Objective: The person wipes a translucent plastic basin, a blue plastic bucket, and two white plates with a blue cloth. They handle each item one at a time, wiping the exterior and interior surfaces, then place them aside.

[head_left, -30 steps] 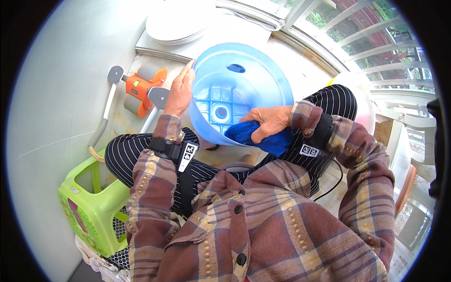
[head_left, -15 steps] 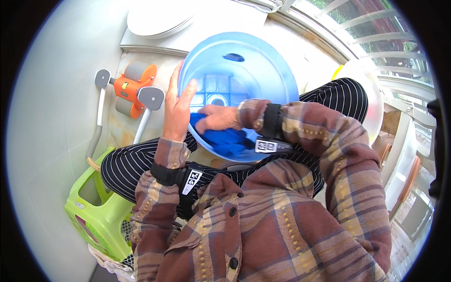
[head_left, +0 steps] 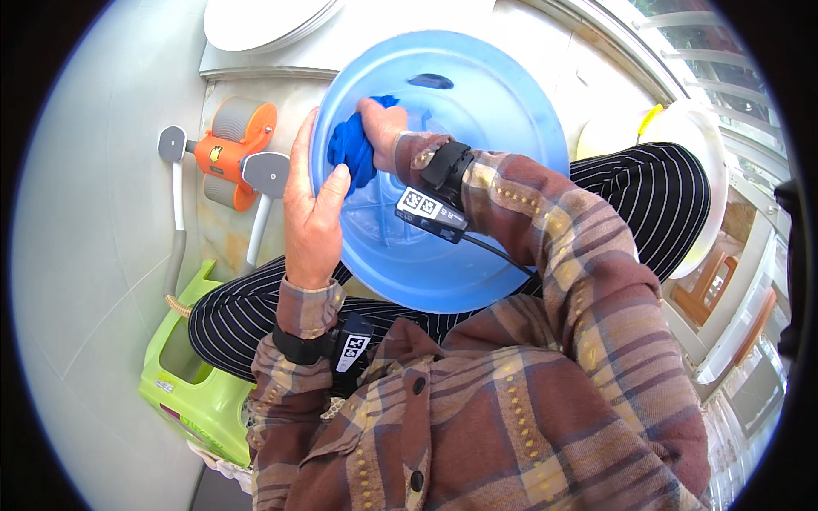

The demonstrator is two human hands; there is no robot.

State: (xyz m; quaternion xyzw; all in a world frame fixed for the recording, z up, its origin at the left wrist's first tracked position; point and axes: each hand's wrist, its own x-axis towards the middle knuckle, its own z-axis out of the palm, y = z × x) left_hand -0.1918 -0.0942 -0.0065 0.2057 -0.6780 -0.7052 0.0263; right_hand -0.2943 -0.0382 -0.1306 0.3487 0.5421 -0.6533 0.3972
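A light-blue plastic bucket rests tilted between my knees, its mouth toward me and an oval slot in its far wall. My left hand grips the bucket's left rim, with the thumb over the edge and the fingers along the outside. Inside, my right hand presses a bunched bright-blue cloth against the left inner wall. Part of the cloth and some right fingertips are hidden behind the hand.
An orange ab roller with grey-padded arms stands by the left wall. A green plastic stool is beside my left knee. White plates or lids lie stacked at the far left. A whitish round basin sits beyond my right knee, near the railing.
My right hand has carried the cloth from the near side of the bucket up to its far left inner wall. The bucket has turned and tilted, my left hand still on its rim.
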